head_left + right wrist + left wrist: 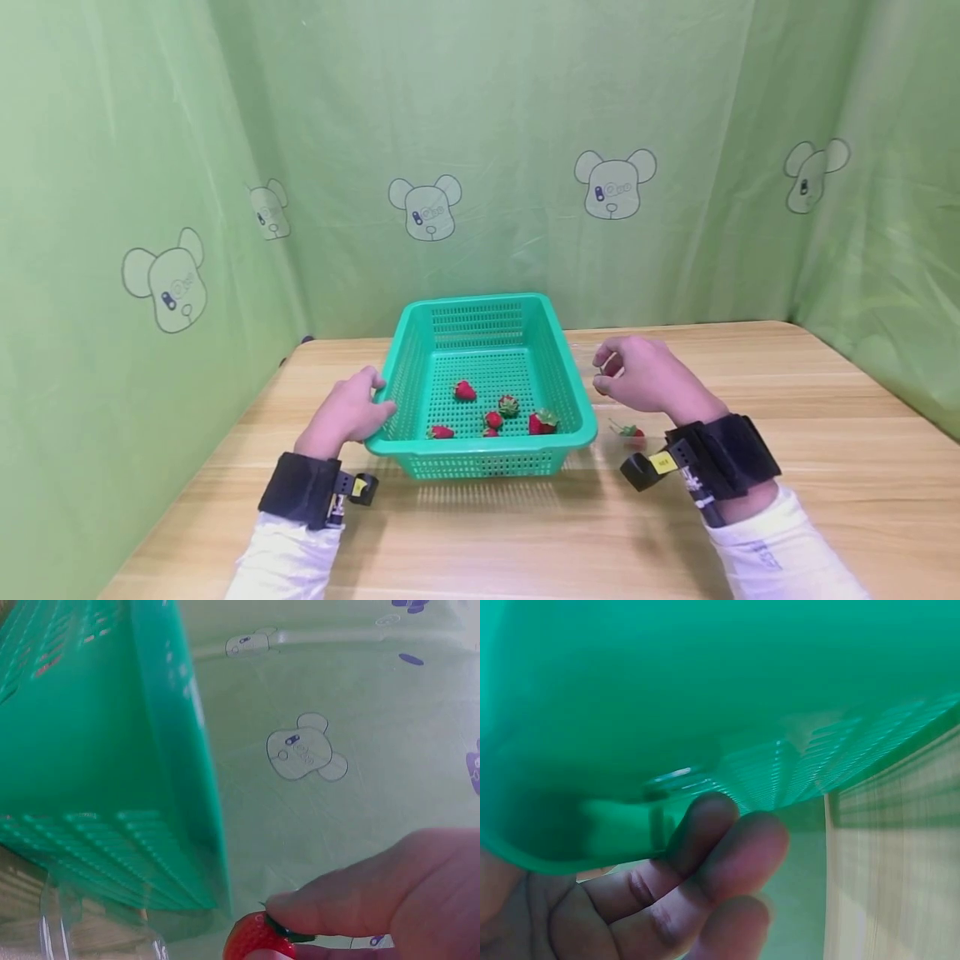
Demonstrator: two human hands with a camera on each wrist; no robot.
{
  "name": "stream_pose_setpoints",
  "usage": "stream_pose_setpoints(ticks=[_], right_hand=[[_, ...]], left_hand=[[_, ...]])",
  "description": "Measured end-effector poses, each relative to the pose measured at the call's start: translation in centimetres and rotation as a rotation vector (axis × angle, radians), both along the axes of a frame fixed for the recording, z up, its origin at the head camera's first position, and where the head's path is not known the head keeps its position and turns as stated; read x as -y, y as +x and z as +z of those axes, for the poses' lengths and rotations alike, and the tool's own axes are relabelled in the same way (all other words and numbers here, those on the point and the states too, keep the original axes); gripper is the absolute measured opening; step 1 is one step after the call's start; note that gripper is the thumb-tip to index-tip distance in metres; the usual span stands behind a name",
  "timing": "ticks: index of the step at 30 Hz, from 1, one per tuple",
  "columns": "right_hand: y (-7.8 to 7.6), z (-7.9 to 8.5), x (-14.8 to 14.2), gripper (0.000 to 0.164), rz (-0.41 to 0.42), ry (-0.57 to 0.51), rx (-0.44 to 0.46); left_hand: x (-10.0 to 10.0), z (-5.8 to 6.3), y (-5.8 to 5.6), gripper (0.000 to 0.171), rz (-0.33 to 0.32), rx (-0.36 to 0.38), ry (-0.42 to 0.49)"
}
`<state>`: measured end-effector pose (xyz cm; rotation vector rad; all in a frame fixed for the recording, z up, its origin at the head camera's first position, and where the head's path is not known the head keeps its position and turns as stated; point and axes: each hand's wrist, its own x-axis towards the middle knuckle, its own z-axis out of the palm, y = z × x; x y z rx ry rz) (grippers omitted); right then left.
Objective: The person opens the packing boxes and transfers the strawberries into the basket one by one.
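Observation:
A green perforated plastic basket stands in the middle of the table with several red strawberries lying on its floor. My left hand grips the basket's left rim near the front corner; in the left wrist view its fingers curl below the rim. Just outside the basket's right side, my right hand pinches a strawberry by its leafy top between thumb and fingers. In the head view that strawberry is mostly hidden by the hand. Another strawberry lies below the right hand.
A clear plastic container sits on the table close against the basket's right side, partly under the right hand. The wooden table reaches back to a green curtain printed with bear heads, which also hangs at both sides.

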<state>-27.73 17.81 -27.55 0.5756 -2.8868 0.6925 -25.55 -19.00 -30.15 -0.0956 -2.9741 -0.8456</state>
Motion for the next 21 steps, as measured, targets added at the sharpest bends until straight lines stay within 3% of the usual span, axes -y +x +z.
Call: stream_pose_setpoints(ticks=[12, 21], right_hand=[[0.7, -0.1, 1.8, 0.018, 0.038, -0.090, -0.072], [0.6, -0.5, 2.7, 0.024, 0.074, -0.206, -0.123]], left_hand=[[0.0, 0.0, 0.1, 0.040, 0.002, 0.015, 0.012], [0.0, 0.0, 0.0, 0.040, -0.001, 0.028, 0.039]])
